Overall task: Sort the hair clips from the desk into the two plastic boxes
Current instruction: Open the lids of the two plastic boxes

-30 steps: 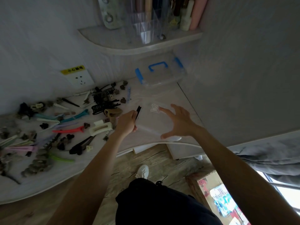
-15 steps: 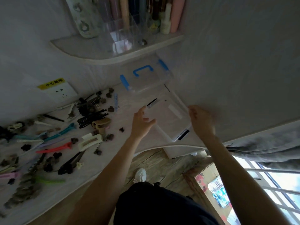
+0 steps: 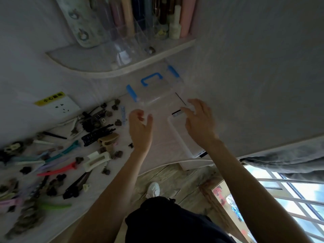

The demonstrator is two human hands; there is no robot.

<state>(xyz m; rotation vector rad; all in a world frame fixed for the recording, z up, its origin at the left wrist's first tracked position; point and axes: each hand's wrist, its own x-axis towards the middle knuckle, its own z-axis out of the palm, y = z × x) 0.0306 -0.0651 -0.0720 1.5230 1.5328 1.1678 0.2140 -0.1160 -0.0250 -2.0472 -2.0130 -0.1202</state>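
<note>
Right now I have both hands up over the right end of the desk (image 3: 157, 148), and neither holds anything. My left hand (image 3: 140, 130) hovers with its fingers loosely curled and spread, empty, just left of the flat clear box (image 3: 182, 134) that lies near the desk's right edge. My right hand (image 3: 199, 123) is open too, fingers splayed above that box's far end; whether the fingertips touch the plastic I cannot tell, as the view is blurred there. Farther back, against the wall and under the curved shelf (image 3: 98, 67), sits the second clear box (image 3: 154, 90), with a blue handle and blue latches and its lid on.

The hair clips (image 3: 57, 155) are still spread across the left half of the desk, well apart from both boxes. Among them I make out a beige claw clip (image 3: 108, 140), a black comb-like claw clip (image 3: 98, 135), a white rectangular clip (image 3: 97, 159), a red alligator clip (image 3: 59, 170) and a teal one (image 3: 65, 151). A few small dark clips lie nearer my left hand. A wall socket (image 3: 61, 106) with a yellow label sits on the wall beyond the pile.
</note>
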